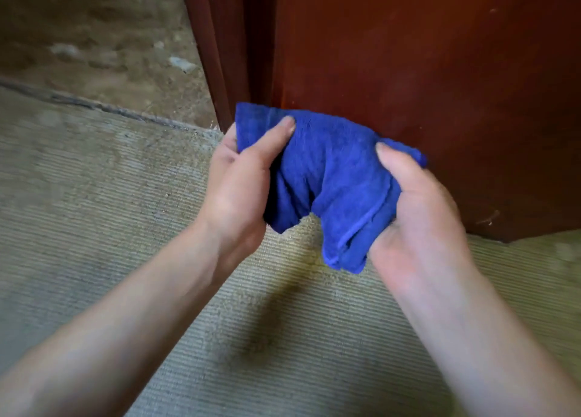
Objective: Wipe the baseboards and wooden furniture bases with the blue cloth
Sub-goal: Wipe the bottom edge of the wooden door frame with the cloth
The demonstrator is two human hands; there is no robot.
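cloth (330,177) — blue, bunched between left hand (239,183) and right hand (418,215)

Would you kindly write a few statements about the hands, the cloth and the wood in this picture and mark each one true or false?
1. Both hands grip the blue cloth. True: the left hand holds one end and the right hand the other.
2. The cloth lies spread flat on the carpet. False: it is bunched up and held above the carpet.
3. A reddish-brown wooden panel stands right behind the cloth. True.
4. The left thumb is hidden under the cloth. False: it lies on top of the cloth.
5. The floor under the arms is bare wood. False: it is ribbed beige carpet.
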